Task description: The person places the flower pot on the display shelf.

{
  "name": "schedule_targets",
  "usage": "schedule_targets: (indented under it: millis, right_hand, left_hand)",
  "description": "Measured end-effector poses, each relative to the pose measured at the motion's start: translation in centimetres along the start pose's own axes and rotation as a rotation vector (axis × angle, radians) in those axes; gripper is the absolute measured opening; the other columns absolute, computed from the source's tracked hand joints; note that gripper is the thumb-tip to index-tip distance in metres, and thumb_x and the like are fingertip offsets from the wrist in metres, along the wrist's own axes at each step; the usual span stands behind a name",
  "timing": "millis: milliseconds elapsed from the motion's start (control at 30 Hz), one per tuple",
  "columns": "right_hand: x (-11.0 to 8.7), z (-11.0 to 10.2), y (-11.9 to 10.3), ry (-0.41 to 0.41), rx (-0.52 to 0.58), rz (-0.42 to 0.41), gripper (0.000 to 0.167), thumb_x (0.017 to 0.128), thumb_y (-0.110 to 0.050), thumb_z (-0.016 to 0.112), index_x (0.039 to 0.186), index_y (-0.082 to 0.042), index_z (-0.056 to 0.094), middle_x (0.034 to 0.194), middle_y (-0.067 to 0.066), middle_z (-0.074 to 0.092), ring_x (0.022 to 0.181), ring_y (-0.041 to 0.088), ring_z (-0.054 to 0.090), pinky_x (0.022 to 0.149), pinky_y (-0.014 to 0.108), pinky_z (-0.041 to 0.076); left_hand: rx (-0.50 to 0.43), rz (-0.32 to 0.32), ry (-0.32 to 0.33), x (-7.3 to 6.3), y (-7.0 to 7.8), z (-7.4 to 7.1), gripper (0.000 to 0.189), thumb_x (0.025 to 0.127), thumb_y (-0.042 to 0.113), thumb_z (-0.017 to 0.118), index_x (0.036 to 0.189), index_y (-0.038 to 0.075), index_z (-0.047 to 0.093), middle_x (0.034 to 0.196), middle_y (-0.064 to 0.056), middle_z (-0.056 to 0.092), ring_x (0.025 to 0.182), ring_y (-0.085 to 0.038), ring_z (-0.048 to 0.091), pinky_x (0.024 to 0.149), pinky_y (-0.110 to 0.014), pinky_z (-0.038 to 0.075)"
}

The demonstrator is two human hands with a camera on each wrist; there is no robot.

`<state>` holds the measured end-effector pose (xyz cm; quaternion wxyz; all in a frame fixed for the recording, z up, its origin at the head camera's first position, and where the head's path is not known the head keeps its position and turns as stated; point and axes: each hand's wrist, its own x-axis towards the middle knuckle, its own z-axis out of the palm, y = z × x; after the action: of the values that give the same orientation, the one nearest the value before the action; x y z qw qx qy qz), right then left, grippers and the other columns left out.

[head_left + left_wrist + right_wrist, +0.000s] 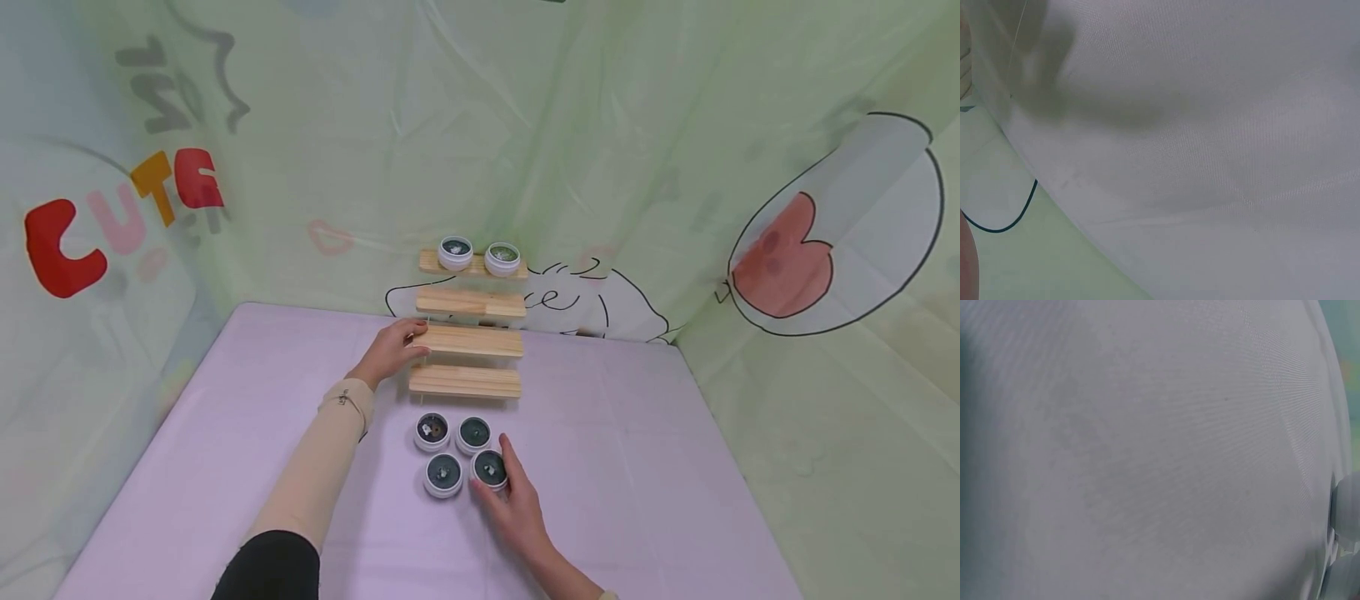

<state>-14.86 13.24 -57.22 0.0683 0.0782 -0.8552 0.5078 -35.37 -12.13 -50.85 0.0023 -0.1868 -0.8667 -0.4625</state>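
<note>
A tiered wooden display stand point(468, 340) with several plank steps rises at the back of the table. My left hand point(386, 350) grips its left end, thumb and fingers around the edge of one middle step. In front of the stand, several small round white jars with dark, clear-topped lids sit in two rows. My right hand point(517, 504) holds the front right jar point(491, 468) between thumb and fingers, and the jar appears to rest on the cloth. Beside it are the front left jar point(443, 475), the back left jar point(432, 432) and the back right jar point(474, 434).
On the top step stand two more jars, a dark-topped one point(455, 252) and a greenish one point(502, 258). A pale lilac cloth point(622, 467) covers the table. Printed curtains point(600, 125) hang behind and at both sides. The wrist views mostly show cloth.
</note>
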Motion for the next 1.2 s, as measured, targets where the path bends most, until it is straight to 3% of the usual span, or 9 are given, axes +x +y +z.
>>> schedule_targets:
  millis: [367, 667, 1000, 1200]
  right_hand:
    - [0.2, 0.1, -0.3, -0.003, -0.006, -0.002, 0.082, 0.087, -0.021, 0.076, 0.151, 0.002, 0.031, 0.155, 0.017, 0.033, 0.143, 0.03, 0.03, 0.112, 0.008, 0.016]
    - [1.3, 0.1, -0.6, 0.008, 0.022, -0.018, 0.081, 0.087, -0.02, 0.076, 0.151, 0.002, 0.03, 0.156, 0.016, 0.032, 0.143, 0.03, 0.03, 0.115, 0.037, 0.029]
    - [3.2, -0.1, -1.5, 0.04, 0.027, -0.062, 0.08, 0.088, -0.019, 0.074, 0.151, 0.002, 0.03, 0.154, 0.019, 0.033, 0.14, 0.035, 0.032, 0.111, 0.046, 0.035]
    - [4.3, -0.4, -2.2, 0.025, 0.035, -0.035, 0.08, 0.09, -0.021, 0.073, 0.152, 0.002, 0.028, 0.156, 0.018, 0.03, 0.142, 0.035, 0.029, 0.111, 0.046, 0.035]
  left_hand:
    - [-0.006, -0.014, 0.002, 0.1, -0.1, 0.0, 0.05, 0.089, 0.009, 0.072, 0.131, -0.01, 0.055, 0.142, -0.021, 0.048, 0.132, -0.033, 0.046, 0.111, -0.035, 0.043]
    - [-0.002, -0.029, -0.006, 0.1, 0.0, -0.1, 0.049, 0.089, 0.01, 0.071, 0.131, -0.009, 0.055, 0.142, -0.021, 0.048, 0.131, -0.033, 0.047, 0.11, -0.035, 0.044]
    - [-0.001, -0.018, -0.009, 0.0, 0.2, 0.0, 0.049, 0.089, 0.009, 0.072, 0.131, -0.011, 0.055, 0.141, -0.023, 0.048, 0.131, -0.034, 0.047, 0.11, -0.036, 0.044]
    - [0.002, -0.012, -0.007, 0.1, 0.0, 0.1, 0.049, 0.089, 0.01, 0.072, 0.131, -0.01, 0.055, 0.141, -0.022, 0.048, 0.131, -0.034, 0.047, 0.11, -0.036, 0.044]
